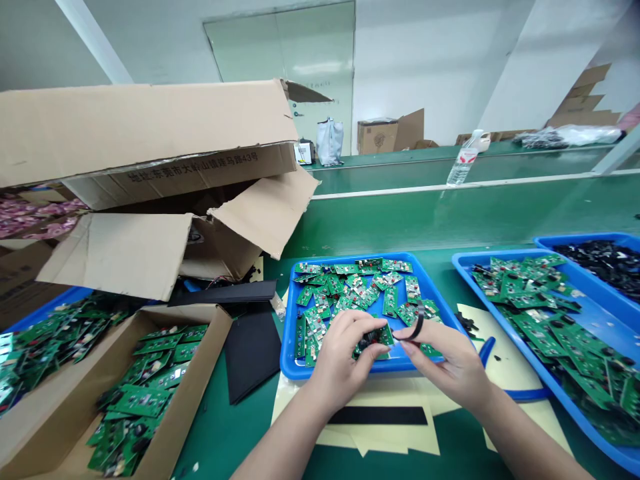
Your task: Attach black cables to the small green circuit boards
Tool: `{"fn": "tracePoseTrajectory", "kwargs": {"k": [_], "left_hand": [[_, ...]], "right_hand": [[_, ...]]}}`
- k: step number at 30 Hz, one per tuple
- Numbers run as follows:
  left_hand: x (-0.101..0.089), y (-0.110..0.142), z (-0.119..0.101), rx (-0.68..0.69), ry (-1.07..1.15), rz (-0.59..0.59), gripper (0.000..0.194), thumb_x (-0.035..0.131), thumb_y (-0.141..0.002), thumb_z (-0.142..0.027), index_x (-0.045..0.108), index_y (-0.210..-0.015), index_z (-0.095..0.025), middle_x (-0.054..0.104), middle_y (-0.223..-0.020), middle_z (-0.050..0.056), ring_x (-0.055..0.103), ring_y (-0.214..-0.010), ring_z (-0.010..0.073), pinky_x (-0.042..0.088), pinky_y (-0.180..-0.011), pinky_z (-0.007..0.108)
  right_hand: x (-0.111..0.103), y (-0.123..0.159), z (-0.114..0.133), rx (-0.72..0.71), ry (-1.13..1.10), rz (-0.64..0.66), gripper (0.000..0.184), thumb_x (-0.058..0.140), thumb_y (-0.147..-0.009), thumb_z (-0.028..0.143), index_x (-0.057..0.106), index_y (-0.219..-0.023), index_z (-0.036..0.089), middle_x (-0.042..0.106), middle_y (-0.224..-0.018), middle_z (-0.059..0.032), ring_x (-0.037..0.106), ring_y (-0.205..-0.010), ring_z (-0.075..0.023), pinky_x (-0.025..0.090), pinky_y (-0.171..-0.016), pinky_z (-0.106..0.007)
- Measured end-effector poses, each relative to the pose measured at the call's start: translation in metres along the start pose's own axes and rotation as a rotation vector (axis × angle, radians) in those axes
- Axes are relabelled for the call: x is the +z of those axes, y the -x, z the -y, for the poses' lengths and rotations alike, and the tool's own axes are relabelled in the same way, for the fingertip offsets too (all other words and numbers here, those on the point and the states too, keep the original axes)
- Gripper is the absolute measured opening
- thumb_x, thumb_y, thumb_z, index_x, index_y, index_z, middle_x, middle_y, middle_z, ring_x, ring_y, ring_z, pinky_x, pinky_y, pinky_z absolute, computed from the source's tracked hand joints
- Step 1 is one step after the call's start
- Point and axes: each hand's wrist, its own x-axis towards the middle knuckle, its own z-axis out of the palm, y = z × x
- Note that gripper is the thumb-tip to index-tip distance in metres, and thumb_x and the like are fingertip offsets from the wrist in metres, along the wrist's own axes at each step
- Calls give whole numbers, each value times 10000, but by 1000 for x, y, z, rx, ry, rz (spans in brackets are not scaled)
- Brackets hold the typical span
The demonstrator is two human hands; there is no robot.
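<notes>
Green circuit board (384, 337) sits over the blue tray (287, 333), pinched in the left hand (340, 357), its black parts (369, 340) partly hidden by the grip. Right hand (447, 360) is closed on a thin black strip (419, 325), its lower end just beside the board. Looks like strip fitting is the step in hand; next move calls for getting the strip seated on the board.
</notes>
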Motion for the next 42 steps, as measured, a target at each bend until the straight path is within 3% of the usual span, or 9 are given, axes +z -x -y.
{"fn": "tracePoseTrajectory", "kwargs": {"k": [4, 9, 15, 21, 26, 29, 34, 42], "left_hand": [[1, 0, 1, 9, -4, -1, 219, 588, -847, -236, 597, -1065, -218, 633, -923, 71, 579, -885, 212, 486, -755, 345], [3, 0, 4, 44, -82, -42, 209, 586, -846, -216, 608, -1054, -218, 627, -899, 63, 580, -850, 205, 477, -735, 340], [3, 0, 5, 56, -105, -49, 212, 591, -840, -204, 603, -1052, -209, 631, -897, 65, 581, -860, 208, 484, -735, 333], [-6, -4, 8, 24, -121, -249, 223, 608, -828, -194, 569, -1048, -204, 608, -947, 62, 579, -884, 194, 485, -775, 326], [-7, -4, 6, 78, -116, -254, 227, 597, -835, -199, 560, -1059, -206, 629, -967, 65, 596, -906, 192, 497, -793, 325], [-2, -3, 4, 157, -133, -214, 213, 596, -835, -183, 568, -1045, -204, 643, -954, 69, 614, -888, 189, 512, -770, 320], [2, -1, 2, 206, -203, -183, 214, 573, -845, -159, 566, -1054, -202, 648, -954, 84, 617, -902, 201, 529, -749, 338], [2, 0, 4, 139, -88, -114, 216, 596, -845, -249, 587, -1054, -194, 667, -903, 78, 620, -850, 200, 525, -719, 330]], "right_hand": [[0, 0, 0, -42, 11, 5, 154, 548, -823, 116, 656, -895, 200, 729, -779, -63, 700, -689, -195, 576, -619, -281], [2, 0, -1, 73, -50, 41, 125, 536, -839, 143, 643, -881, 193, 708, -688, -24, 675, -570, -158, 554, -534, -232], [0, 1, -2, 94, -74, 95, 143, 536, -820, 127, 627, -910, 191, 684, -674, -29, 650, -569, -157, 525, -518, -242], [-9, 0, 5, 37, -345, 376, 222, 445, -830, 93, 635, -849, 205, 642, -625, -13, 577, -543, -134, 468, -533, -251], [-7, 3, -2, 442, -458, 219, 183, 494, -884, 290, 636, -924, 181, 543, -589, 4, 488, -469, -111, 399, -444, -222], [-2, 1, -5, 619, -522, 253, 299, 515, -866, 451, 620, -898, 173, 477, -553, 26, 446, -465, -108, 363, -436, -220], [3, 1, 0, 676, -616, 430, 368, 518, -855, 506, 541, -716, 167, 439, -533, 37, 394, -476, -91, 317, -462, -221], [5, 3, -3, 796, -875, 492, 384, 546, -836, 511, 471, -664, 176, 430, -461, 62, 335, -402, -66, 263, -428, -207]]}}
